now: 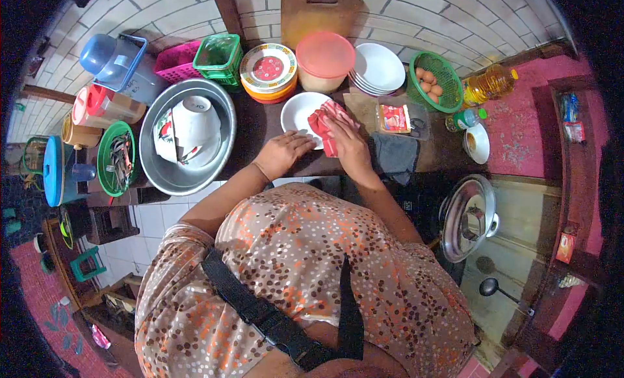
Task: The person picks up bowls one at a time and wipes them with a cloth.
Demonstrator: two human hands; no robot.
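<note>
A white plate [299, 111] lies on the dark table in front of me. My left hand [284, 155] holds its near left rim, fingers close together. Bunched under my right hand [346, 144] is a red and white cloth [320, 121], pressed onto the plate's right side. The cloth hides that part of the plate, and one end hangs over the near rim. To the right, a dark grey cloth [394, 154] lies at the table edge. Behind the plate stand a round tub with a pink lid [325, 56] and a stack of white dishes [378, 69].
A metal basin [148, 163] with bowls inside stands left, beside a green basket of cutlery [107, 158]. Patterned plates [268, 66] are stacked behind. Eggs fill a green basket [416, 63] at right, near an oil bottle [491, 85]. A metal pot [448, 228] sits lower right.
</note>
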